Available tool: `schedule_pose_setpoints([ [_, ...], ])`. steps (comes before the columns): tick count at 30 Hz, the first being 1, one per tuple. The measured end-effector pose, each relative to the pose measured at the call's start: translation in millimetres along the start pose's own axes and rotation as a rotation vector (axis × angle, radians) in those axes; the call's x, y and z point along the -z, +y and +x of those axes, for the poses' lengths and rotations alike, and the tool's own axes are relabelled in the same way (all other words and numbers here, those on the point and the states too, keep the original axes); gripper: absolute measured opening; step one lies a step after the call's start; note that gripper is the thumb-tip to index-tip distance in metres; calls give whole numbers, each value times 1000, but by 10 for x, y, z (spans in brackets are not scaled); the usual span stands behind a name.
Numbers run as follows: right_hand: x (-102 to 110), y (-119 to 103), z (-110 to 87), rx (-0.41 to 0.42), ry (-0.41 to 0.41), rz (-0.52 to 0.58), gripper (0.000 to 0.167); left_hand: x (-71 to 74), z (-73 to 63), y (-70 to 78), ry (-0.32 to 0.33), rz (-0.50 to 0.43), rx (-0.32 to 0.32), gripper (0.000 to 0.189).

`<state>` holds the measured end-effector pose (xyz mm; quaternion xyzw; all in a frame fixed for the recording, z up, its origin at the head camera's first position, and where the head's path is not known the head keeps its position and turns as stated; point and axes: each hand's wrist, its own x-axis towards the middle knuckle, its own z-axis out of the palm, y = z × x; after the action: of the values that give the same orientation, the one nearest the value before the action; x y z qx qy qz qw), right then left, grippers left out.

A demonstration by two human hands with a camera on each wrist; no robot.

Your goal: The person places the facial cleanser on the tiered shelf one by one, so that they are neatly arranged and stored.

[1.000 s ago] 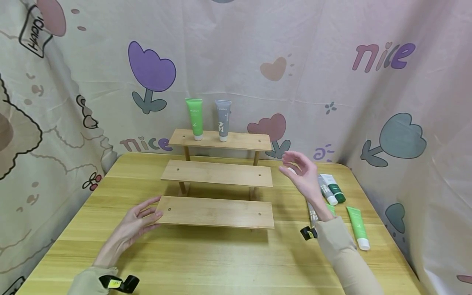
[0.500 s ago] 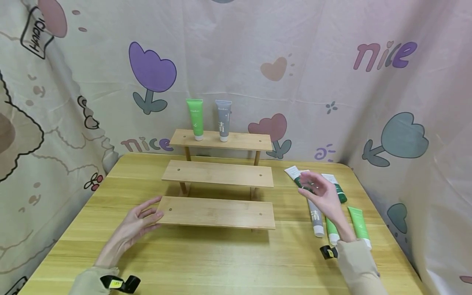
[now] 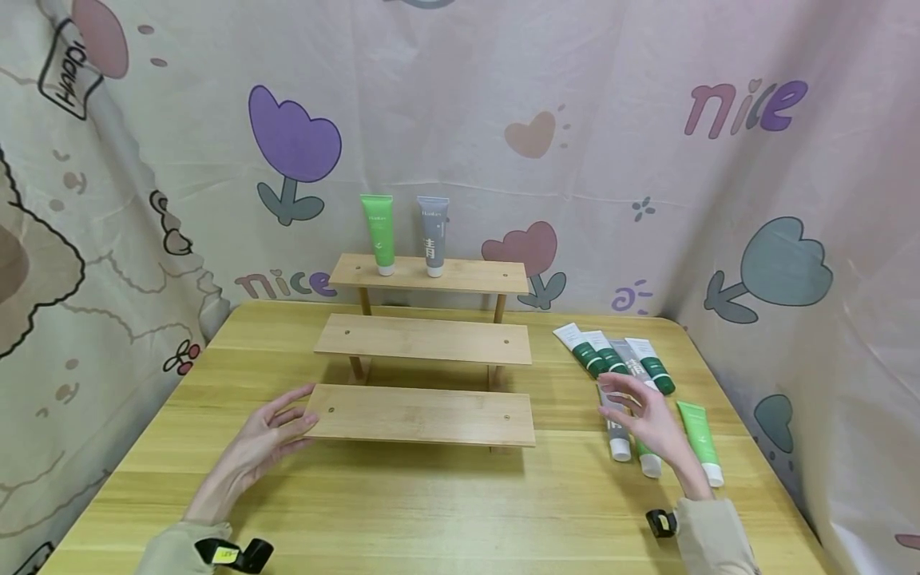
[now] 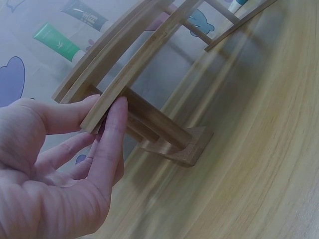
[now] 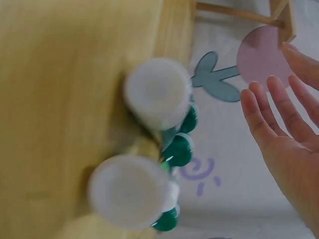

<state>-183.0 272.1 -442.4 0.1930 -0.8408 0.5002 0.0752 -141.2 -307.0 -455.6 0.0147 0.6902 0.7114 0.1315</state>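
Observation:
A three-step wooden display stand (image 3: 424,415) is gripped at the left end of its lowest board by my left hand (image 3: 262,435). In the left wrist view the thumb lies on the board and the fingers (image 4: 112,134) are under it. On the top step a green squeeze tube (image 3: 379,231) and a grey squeeze tube (image 3: 434,231) stand upright on their caps. My right hand (image 3: 654,419), empty with loosely curved fingers, hovers over a lying grey tube (image 3: 618,443) and a lying green tube (image 3: 650,463), hiding part of each.
More tubes lie at the table's right: a light green tube (image 3: 697,435) near the edge, several white-and-dark-green tubes (image 3: 580,347) and another grey tube (image 3: 627,358) farther back. A printed curtain (image 3: 446,96) hangs behind and beside the wooden table (image 3: 402,511).
My right hand has moved from beside the stand's right end, rightward and toward me, over the lying tubes, uncovering those at the back. My left hand keeps its grip on the lowest board.

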Motion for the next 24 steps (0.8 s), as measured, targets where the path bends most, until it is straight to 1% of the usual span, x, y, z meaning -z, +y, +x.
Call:
schedule_pose_setpoints([
  [4, 21, 59, -52, -54, -18, -51, 49, 3, -4, -12, -10, 9, -12, 59],
  [8, 46, 120, -88, -91, -41, -97, 50, -1, -5, -3, -4, 9, -7, 61],
  [15, 66, 176, -114, -149, -82, -116, 53, -14, -15, 3, 6, 9, 5, 63],
  [21, 48, 198, -145, -148, -89, -183, 54, -24, -15, 12, 23, 13, 26, 67],
  [24, 47, 219, -149, -145, -98, -223, 53, -24, -17, 5, 21, 5, 23, 66],
])
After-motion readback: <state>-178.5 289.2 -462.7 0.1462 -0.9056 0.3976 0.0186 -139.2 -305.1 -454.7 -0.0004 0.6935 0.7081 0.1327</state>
